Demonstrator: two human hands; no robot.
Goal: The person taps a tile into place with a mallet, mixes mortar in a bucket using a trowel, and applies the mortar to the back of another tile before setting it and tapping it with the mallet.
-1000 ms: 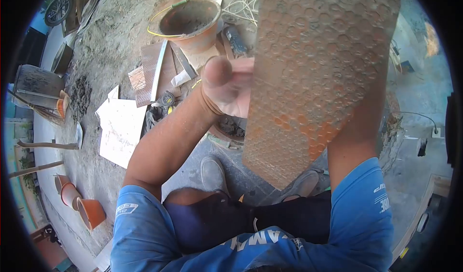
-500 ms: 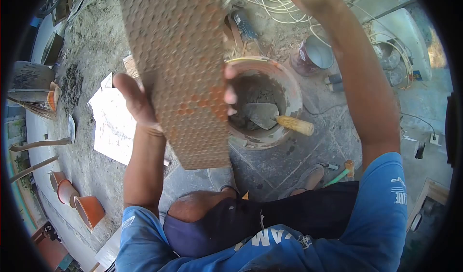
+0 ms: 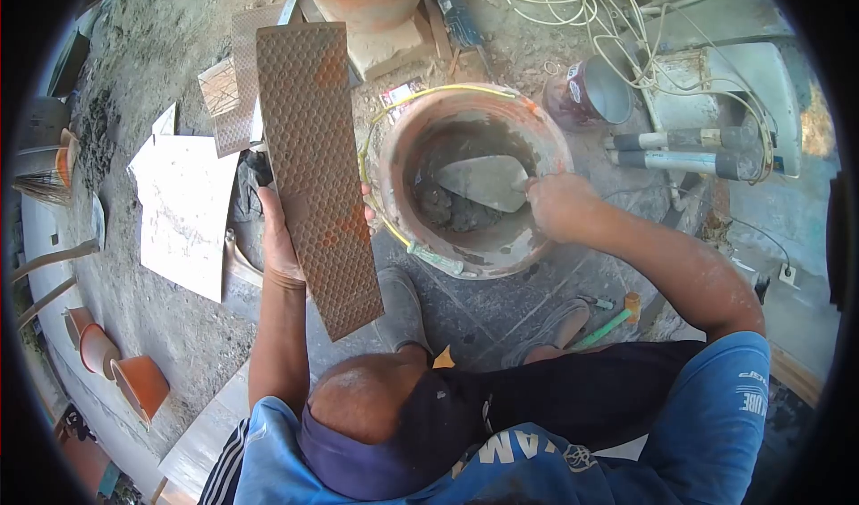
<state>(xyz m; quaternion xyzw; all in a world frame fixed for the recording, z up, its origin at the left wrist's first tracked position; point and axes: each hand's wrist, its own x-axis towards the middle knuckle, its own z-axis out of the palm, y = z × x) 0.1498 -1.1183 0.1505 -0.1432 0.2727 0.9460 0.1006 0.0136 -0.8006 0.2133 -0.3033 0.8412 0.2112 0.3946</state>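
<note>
My left hand (image 3: 281, 241) grips a long brown tile (image 3: 313, 152), its honeycomb-textured back facing me. The thumb lies along the left edge and the fingertips show at the right edge. Orange-red marks show on that back. My right hand (image 3: 562, 207) is closed round the handle of a trowel (image 3: 488, 183), hiding the handle. The trowel's blade lies over grey mortar (image 3: 434, 205) inside a round bucket (image 3: 553, 138), which stands on the floor before my feet. A yellow bucket handle (image 3: 391, 228) hangs along the bucket's left side.
Another mortar bucket (image 3: 371, 6) stands at the back on a block. A white sheet (image 3: 185, 214) and a second textured tile (image 3: 237, 129) lie to the left. On the right are a paint can (image 3: 611, 92), pipes (image 3: 680, 162), coiled cable (image 3: 546, 0) and a green-handled hammer (image 3: 608, 326). A blue power tool (image 3: 458, 17) lies behind.
My right hand has come down from the upper right and closed on the trowel's handle. The tile has moved away from the camera, still in my left hand. The view has shifted.
</note>
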